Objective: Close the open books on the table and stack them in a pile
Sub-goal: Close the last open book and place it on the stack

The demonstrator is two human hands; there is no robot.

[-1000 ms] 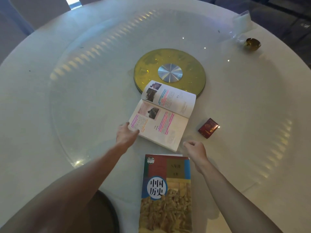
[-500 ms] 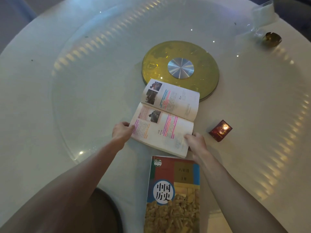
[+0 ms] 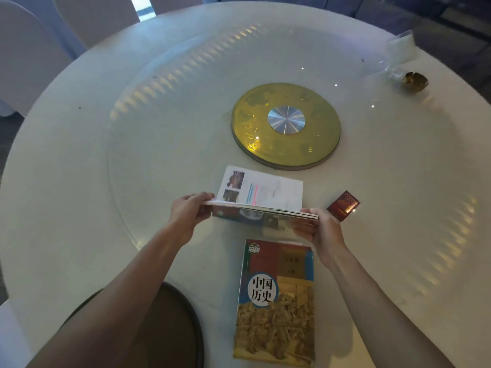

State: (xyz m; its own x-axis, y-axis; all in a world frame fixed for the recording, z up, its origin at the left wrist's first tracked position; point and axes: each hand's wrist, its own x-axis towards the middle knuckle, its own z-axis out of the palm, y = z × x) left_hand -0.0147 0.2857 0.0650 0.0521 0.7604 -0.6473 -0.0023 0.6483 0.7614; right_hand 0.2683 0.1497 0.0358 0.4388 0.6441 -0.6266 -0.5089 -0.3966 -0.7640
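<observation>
An open book [image 3: 265,191] with white pages, photos and pink and blue text is half folded over the round white table [image 3: 132,128]. Its near half is lifted so I see its edge and part of the cover underneath. My left hand [image 3: 190,211] grips the book's left edge and my right hand [image 3: 317,229] grips its right corner. A closed book [image 3: 276,301] with a red, blue and tan cover and a white circle with black characters lies flat right in front of me, just below the lifted one.
A gold disc with a silver hub [image 3: 285,126] sits at the table's centre beyond the books. A small dark red box [image 3: 343,205] lies right of my right hand. A small brass dish [image 3: 414,81] and clear plastic are at the far right. A dark round seat [image 3: 159,328] is below.
My right hand reached in and took the open book's right corner. Both hands have lifted the near half up and folded it toward the far half.
</observation>
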